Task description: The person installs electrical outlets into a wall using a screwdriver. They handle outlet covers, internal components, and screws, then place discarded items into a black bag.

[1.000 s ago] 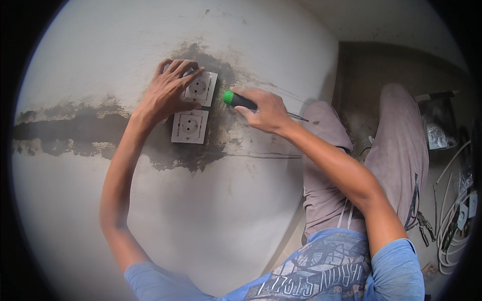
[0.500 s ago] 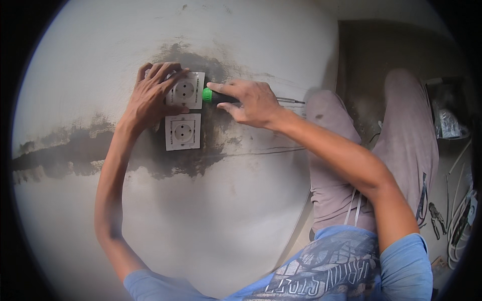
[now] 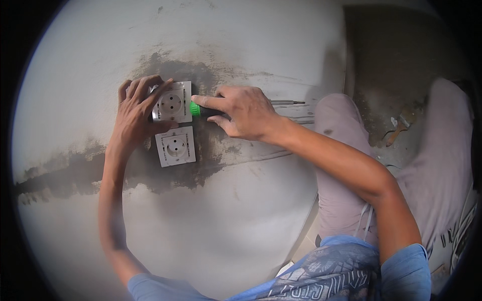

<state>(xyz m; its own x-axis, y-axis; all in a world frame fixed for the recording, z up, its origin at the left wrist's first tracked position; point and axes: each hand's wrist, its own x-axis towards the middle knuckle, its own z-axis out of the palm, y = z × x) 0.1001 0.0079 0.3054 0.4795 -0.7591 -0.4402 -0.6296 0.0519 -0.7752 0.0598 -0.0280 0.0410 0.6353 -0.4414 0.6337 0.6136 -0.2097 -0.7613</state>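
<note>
Two white wall sockets sit one above the other on a patch of dark, rough plaster. My left hand [image 3: 136,108] is closed around the upper socket [image 3: 171,103], fingers at its top and thumb along its lower edge. In my right hand [image 3: 249,111] is a screwdriver [image 3: 195,108] with a green and black handle. Its green butt end is against or very near the upper socket's right edge, and the metal shaft points right, out past my hand. The lower socket [image 3: 175,147] is slightly tilted just beneath, with neither hand on it.
The pale wall [image 3: 226,205] has a dark plaster strip running left from the sockets. My bent knees are at the right. Between them on the floor lies a small tool with a wooden-looking handle [image 3: 397,133]. Cable loops [image 3: 463,233] show at the right rim.
The view has shifted, so the sockets and both hands appear lower and further left. My far right leg has swung outward, uncovering the small floor tool and hiding the pliers. Both grips remain.
</note>
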